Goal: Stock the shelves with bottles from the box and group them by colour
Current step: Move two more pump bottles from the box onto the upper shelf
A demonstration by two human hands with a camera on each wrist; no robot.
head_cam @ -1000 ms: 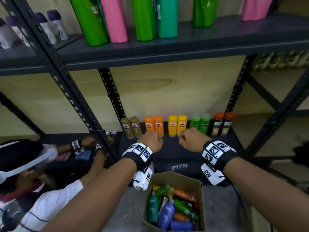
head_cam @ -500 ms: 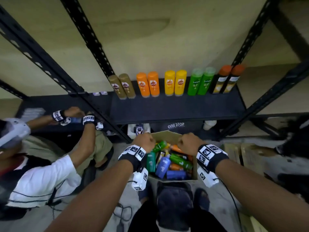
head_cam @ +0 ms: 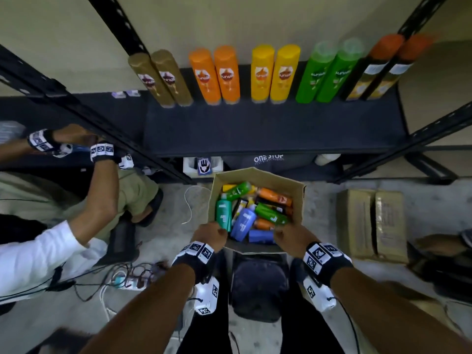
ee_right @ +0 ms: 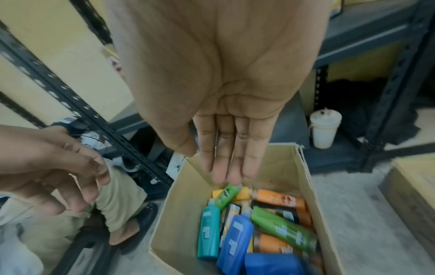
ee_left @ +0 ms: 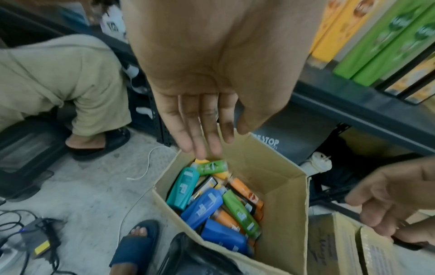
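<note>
Both hands — left hand, right hand — flat-fingered, holding nothing, poised over the open cardboard box of mixed-colour plastic bottles, likely choosing.

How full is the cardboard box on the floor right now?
Partly full. The cardboard box is open at the top; bottles lie jumbled on their sides at the bottom, well below the rim, with bare inner walls above them.

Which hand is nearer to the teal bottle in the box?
Left. The left hand hovers right over the teal bottle at the box's left side; the right hand hovers over the opposite side.
</note>
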